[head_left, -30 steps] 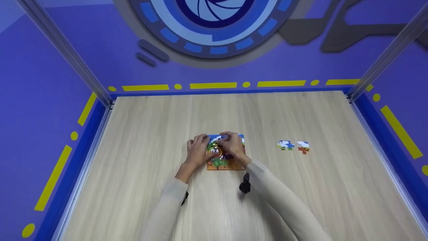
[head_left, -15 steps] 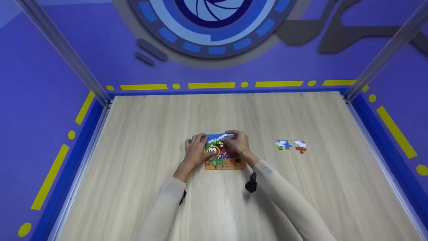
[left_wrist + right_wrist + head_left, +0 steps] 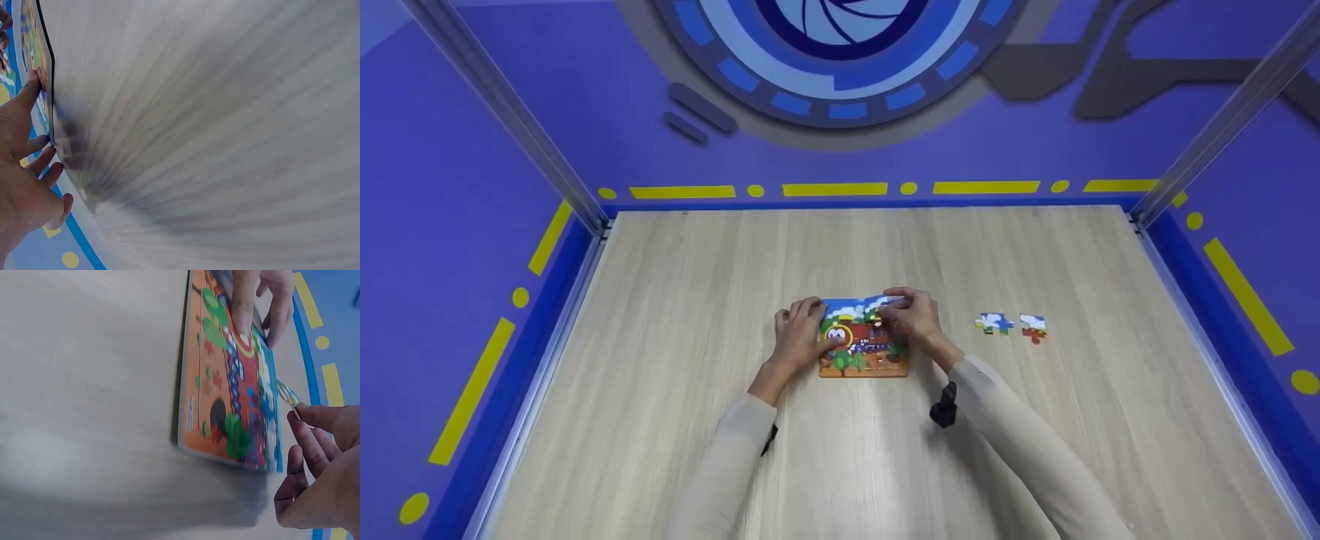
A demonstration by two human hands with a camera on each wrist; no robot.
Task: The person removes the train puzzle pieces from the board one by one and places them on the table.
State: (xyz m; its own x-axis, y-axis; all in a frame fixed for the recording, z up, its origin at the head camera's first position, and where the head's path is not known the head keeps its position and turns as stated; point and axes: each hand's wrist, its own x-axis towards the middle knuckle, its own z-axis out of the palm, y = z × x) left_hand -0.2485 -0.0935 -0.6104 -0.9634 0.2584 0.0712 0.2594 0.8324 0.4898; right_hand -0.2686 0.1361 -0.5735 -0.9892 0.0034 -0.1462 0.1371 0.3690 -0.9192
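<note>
A jigsaw puzzle board (image 3: 866, 369) with a red cartoon train lies on the table (image 3: 225, 169). My left hand (image 3: 795, 337) holds its left side: the thumb presses on the printed face, and the fingers bend at the edge in the left wrist view. Over the board's upper right part, my right hand (image 3: 915, 316) pinches a small puzzle piece (image 3: 288, 394) between thumb and fingertips. That piece is raised and tilted in the right wrist view, apart from the board; its printed side is only partly visible.
Two loose puzzle pieces, one with cloud and green print (image 3: 994, 323) and one with red at the bottom (image 3: 1033, 328), lie to the right of the board. Blue panels (image 3: 885, 161) with yellow marks enclose the table's back and sides.
My right hand has moved to the right across the board with the piece, uncovering more of the train picture. The left hand stays at the board's left side.
</note>
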